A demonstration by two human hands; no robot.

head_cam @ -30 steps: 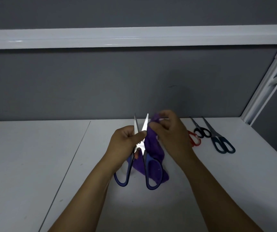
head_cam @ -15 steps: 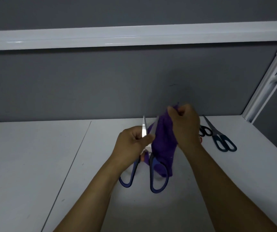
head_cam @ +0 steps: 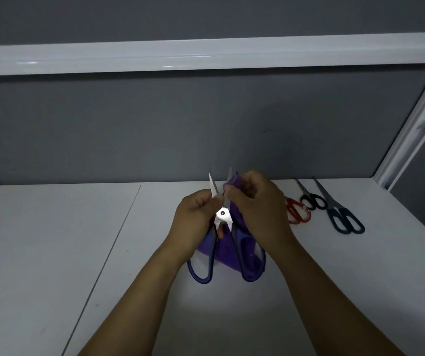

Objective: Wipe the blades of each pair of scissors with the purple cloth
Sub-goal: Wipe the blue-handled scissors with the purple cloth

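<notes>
Above the white table I hold a large pair of blue-handled scissors (head_cam: 223, 217) with its blades spread upward in a V. My left hand (head_cam: 196, 217) grips it near the pivot, thumb against the left blade. My right hand (head_cam: 257, 204) pinches the purple cloth (head_cam: 225, 250) around the right blade, near its middle. The rest of the cloth hangs down behind the handles. Three more pairs lie at the right: red-handled scissors (head_cam: 299, 214), black-handled scissors (head_cam: 313, 201) and dark teal-handled scissors (head_cam: 345, 220).
The white table (head_cam: 52, 253) has a seam running down its left part. A grey wall panel stands behind it, with a white shelf rail (head_cam: 206, 55) overhead and a white frame post (head_cam: 406, 134) at the right.
My right hand has slid the cloth back down the right blade from near its tip. The scissors stay spread open in my left hand.
</notes>
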